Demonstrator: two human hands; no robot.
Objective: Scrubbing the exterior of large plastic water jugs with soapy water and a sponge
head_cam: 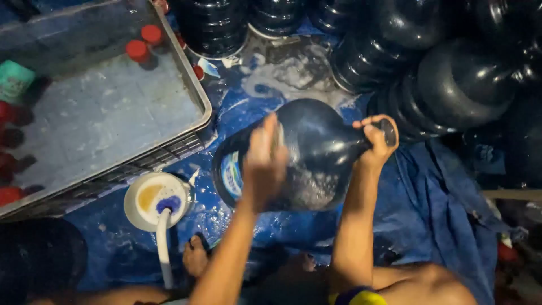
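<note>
Head view: a person washes a big jug over blue tarpaulin [435,214].
Right hand [377,138]: fingers curled tight around the narrow neck.
Left hand [264,164]: blurred, pressed on the sudsy side; grip unclear.
Jug [316,147]: dark, glossy, rounded plastic, lying between both hands.
Below left fingers: white bowl [155,199].

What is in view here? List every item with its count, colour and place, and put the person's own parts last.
large water jug: one, dark blue, lying on its side at centre, soapy
other jugs: many, dark, crowded along the top and right; count unclear
grey crate: one, upper left, holding water
red caps: several, floating in the crate
teal object: one, far left edge of the crate
white bowl: one, below the crate, with a brush standing in it
blue tarp: one, wet, covering the floor
foot: one, bottom centre
left hand: pressed on the jug's side
right hand: grip on the jug's neck
</note>
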